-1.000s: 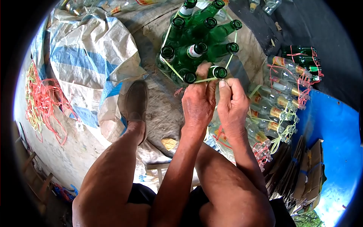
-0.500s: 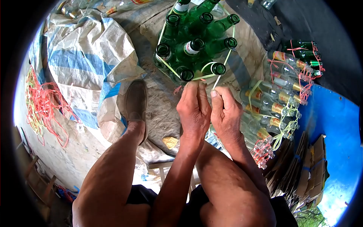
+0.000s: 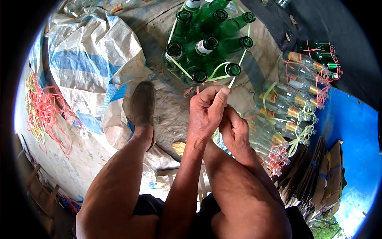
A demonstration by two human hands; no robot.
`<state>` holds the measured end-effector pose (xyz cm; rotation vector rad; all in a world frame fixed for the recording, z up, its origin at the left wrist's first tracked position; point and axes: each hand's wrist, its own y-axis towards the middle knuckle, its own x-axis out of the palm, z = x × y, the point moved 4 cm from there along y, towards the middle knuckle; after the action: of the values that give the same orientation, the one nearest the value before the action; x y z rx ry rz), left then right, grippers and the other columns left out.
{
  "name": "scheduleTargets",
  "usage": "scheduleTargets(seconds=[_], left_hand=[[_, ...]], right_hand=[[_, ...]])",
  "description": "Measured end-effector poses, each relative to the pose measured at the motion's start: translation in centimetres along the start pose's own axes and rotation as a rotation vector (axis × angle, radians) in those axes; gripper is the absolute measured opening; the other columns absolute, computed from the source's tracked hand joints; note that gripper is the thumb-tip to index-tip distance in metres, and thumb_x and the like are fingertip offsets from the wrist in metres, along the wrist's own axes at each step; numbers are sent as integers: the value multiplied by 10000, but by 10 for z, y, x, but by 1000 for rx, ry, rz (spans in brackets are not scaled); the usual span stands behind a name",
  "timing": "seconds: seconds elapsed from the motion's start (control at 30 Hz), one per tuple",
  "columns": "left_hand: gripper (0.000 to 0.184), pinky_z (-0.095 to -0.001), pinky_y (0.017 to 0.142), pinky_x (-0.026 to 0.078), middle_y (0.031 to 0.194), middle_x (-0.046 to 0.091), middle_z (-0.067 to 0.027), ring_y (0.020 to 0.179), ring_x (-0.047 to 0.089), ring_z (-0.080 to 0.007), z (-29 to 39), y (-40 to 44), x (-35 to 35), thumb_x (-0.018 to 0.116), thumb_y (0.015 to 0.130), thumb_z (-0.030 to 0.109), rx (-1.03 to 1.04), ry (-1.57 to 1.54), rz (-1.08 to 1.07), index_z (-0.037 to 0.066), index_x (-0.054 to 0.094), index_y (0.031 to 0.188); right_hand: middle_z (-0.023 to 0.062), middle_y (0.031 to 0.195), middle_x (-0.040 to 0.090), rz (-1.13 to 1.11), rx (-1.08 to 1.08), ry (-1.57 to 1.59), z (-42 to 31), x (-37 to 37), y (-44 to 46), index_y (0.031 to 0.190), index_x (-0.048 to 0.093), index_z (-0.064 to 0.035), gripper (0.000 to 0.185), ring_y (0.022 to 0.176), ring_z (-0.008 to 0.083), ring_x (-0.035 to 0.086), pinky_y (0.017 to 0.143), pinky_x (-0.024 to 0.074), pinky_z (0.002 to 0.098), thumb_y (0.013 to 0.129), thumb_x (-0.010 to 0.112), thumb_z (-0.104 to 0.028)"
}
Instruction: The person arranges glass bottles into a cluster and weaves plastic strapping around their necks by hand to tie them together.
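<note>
Several green glass bottles (image 3: 209, 46) stand upright in a cluster, with a pale yellow-green strap (image 3: 243, 57) running round their necks. The strap loops round the neck of the nearest right bottle and comes down taut to my hands. My left hand (image 3: 207, 111) pinches the strap between thumb and forefinger just below that bottle. Close beside and partly behind it, my right hand (image 3: 235, 129) has its fingers curled; its fingertips are hidden behind my left hand, so what they hold cannot be made out.
Clear bottles (image 3: 284, 107) tied with straps lie at the right, beside stacked cardboard (image 3: 328, 175) and a blue panel (image 3: 350, 139). A striped woven sheet (image 3: 91, 67) and tangled red string (image 3: 47, 111) lie left. My shoe (image 3: 142, 105) rests on the sacking.
Both hands have moved down from the bottle's neck, drawing the strap out. My left hand has shifted right to the strap, and my right hand has dropped behind it.
</note>
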<state>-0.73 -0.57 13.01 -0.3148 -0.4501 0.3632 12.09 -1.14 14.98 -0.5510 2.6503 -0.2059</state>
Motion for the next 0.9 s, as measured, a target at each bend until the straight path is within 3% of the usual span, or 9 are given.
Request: scheduleTargets(seconds=[0.07,0.1,0.2,0.23,0.37,0.7,0.83,0.87,0.9], left_hand=[[269,-260,701,481,779,576,7,735,541,-90,-1,0,0,669,1097,208,-33,-12,-9,-39,734,1013],[279,-247,608,435,748,548,33,667,490,-61,-3,1,6,658,1105,232,-43,-205,10,-15,719,990],[262,-228,536,368,721,518,64,609,435,-28,-1,1,-4,666,1102,247,-166,-126,-12,11,721,1000],[256,-216,514,324,725,519,91,582,387,-4,-1,3,-6,678,1098,253,-89,-52,11,19,729,1008],[203,-205,639,366,816,617,85,733,470,-19,2,6,-13,713,1075,175,-4,14,64,-13,759,1012],[165,-209,602,378,757,590,67,688,465,-20,9,3,-14,727,1052,129,213,288,167,-30,766,1022],[109,-335,599,481,676,598,-126,582,553,-209,7,2,-15,770,964,88,260,373,285,-14,733,953],[109,-344,600,486,679,601,-128,582,560,-224,10,1,-14,775,959,85,296,422,313,-10,726,939],[110,-352,602,492,682,604,-130,583,567,-238,13,0,-13,779,953,82,334,473,343,-5,719,925]], right_hand=[[197,902,721,-58,76,36,8,1,-8,1110,652,14,101,757,319,715,701,553,396,1030,591,10],[197,903,722,-94,125,36,12,0,-11,1115,656,15,104,755,314,715,696,551,393,1037,588,-1],[189,918,715,-170,174,-8,27,-8,-28,1112,661,17,108,742,307,704,680,545,389,1031,600,-19],[185,925,711,-191,179,-29,33,-11,-37,1109,663,18,108,736,306,700,674,543,389,1024,607,-22],[166,982,666,-324,-41,-374,44,-28,-69,1088,683,-3,174,781,342,695,660,551,429,916,675,-24],[184,1055,645,-302,-93,-710,13,-56,-124,1196,704,-29,342,889,379,695,742,569,467,868,649,54],[193,1085,635,-270,61,-525,-34,-71,-88,1248,704,-33,417,927,390,687,770,570,475,857,634,94],[197,1075,638,-276,230,-411,-51,-75,-72,1239,708,-20,376,898,386,676,793,556,462,895,620,102],[196,1048,641,-239,146,-435,-66,-73,-53,1242,700,10,330,901,379,667,803,546,442,935,615,98]])
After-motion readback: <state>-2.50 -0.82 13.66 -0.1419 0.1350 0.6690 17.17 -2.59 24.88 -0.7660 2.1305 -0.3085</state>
